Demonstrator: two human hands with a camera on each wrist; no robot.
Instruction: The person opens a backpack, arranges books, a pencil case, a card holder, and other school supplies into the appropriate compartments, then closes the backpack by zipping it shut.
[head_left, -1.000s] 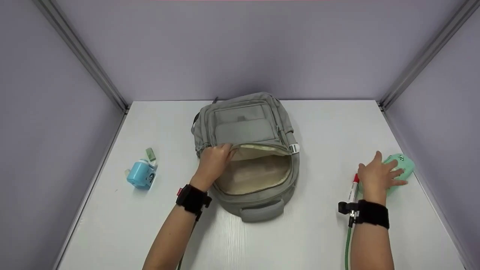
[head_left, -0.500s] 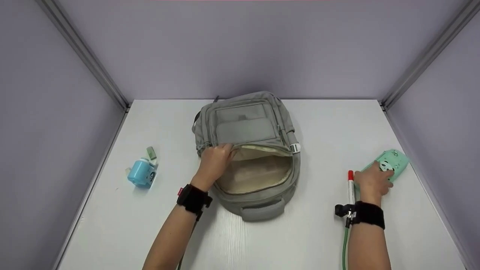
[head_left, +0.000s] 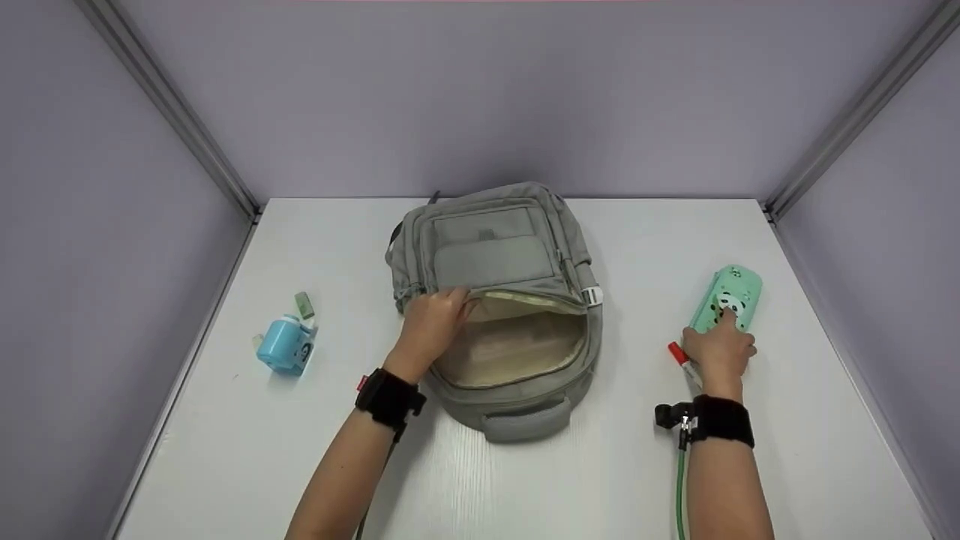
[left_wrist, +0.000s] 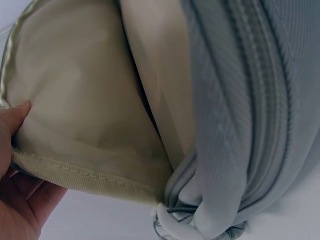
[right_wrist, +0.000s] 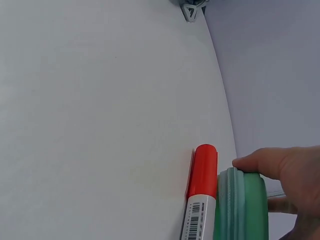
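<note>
R hand [head_left: 718, 352] gripped green case [head_left: 726, 298] plus red-capped marker [right_wrist: 201, 197] together, on surface at bag's 3 o'clock, well apart. L hand [head_left: 433, 322] pinched bag [head_left: 495, 300] flap, mouth held wide. Judged: keep both pinned tight, lift level, aim for gap at L hand's 3 o'clock.

Even, bright, diffuse light fills the booth in the head view, apparently from overhead. Shadows are soft and short: a faint one hugs the backpack [head_left: 495, 300] at 6 o'clock, another lies beneath the left forearm. The white counter [head_left: 637, 465] shows no harsh glare. The head view is sharp, its wall rails splaying outward. Both wrist views are close; the fabric looks slightly soft.
</note>
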